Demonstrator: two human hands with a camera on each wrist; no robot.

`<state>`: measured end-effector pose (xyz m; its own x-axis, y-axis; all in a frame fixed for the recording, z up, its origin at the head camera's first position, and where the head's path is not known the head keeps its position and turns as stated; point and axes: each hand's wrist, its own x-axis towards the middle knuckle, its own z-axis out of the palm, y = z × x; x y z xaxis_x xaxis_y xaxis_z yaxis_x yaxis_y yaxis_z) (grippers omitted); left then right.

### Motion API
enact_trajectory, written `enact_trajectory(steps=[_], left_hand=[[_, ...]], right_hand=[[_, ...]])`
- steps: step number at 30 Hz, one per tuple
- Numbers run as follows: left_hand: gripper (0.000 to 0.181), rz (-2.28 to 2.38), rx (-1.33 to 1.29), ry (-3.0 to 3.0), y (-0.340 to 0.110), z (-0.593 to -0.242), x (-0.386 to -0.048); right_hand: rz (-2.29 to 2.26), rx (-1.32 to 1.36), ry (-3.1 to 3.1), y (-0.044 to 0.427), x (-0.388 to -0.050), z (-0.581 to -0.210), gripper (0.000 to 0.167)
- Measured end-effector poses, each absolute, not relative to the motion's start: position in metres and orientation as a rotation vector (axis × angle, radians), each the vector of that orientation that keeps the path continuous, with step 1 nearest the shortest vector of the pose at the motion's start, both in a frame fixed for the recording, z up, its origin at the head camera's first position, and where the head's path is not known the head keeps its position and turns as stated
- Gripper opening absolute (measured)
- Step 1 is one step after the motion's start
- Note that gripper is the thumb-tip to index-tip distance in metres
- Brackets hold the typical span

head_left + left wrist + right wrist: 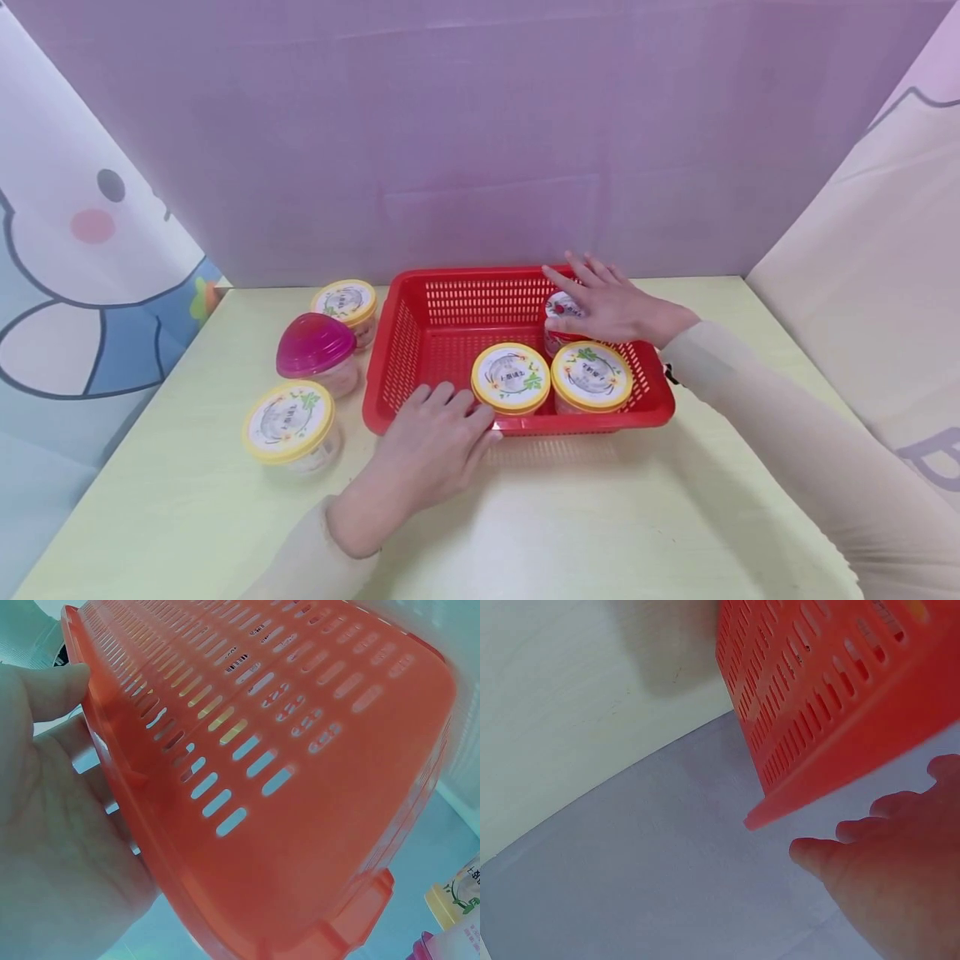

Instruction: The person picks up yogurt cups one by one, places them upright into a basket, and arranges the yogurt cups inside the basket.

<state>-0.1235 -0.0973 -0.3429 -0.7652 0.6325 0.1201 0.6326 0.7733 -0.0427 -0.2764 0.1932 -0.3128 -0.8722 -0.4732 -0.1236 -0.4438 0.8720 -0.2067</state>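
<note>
A red plastic basket [465, 425] with slotted walls stands on the table. My left hand [431, 446] grips its front rim, fingers over the edge and thumb on the outside in the left wrist view. My right hand [611, 308] is spread above the back right of the basket, partly hiding a tub with a red-trimmed lid [561, 305]. Whether it touches that tub I cannot tell. Two round tubs with yellow-rimmed lids, a middle tub [512, 379] and a right tub [592, 377], sit side by side along the basket's front wall.
Left of the basket stand a yellow-lidded tub [347, 302] at the back, a tub with a domed magenta lid [315, 346] and a nearer yellow-lidded tub [288, 423]. A purple cloth wall [487, 150] rises behind the pale table [585, 517].
</note>
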Motion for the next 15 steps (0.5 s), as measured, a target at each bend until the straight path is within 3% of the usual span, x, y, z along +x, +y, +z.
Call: enact_trajectory(steps=[15], left_hand=[[0.039, 0.014, -1.017, -2.847, -0.097, -0.342, -0.124]], right_hand=[[-0.434, -0.68, 2.862, 0.21, -0.252, -0.299, 0.095]])
